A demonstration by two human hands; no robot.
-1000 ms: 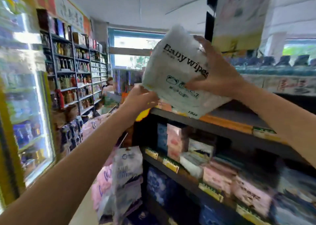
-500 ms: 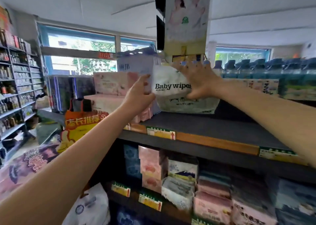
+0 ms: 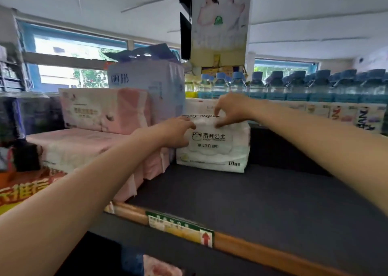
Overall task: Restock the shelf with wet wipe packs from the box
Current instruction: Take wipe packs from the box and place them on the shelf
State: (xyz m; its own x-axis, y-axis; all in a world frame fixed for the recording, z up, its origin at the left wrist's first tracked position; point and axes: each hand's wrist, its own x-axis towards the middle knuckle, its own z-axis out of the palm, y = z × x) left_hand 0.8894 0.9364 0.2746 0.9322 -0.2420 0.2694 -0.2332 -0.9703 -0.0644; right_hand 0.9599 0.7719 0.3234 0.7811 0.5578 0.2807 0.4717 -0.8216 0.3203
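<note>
A white baby wipes pack (image 3: 216, 149) with a frog logo rests flat on the dark top shelf (image 3: 252, 196), against pink tissue packs. My left hand (image 3: 176, 132) presses on its left upper corner. My right hand (image 3: 230, 110) pinches its top edge with the fingertips. Both arms reach forward over the shelf. The box is out of view.
Pink tissue packs (image 3: 84, 147) lie stacked left of the wipes, with a tall pale bundle (image 3: 151, 86) behind. Blue-capped water bottles (image 3: 294, 86) line the far side. A poster column (image 3: 220, 23) hangs above. A price label (image 3: 180, 227) sits on the shelf's wooden front edge.
The pack went from held up in the air to lying flat on the top shelf. Both hands followed it down and still touch it.
</note>
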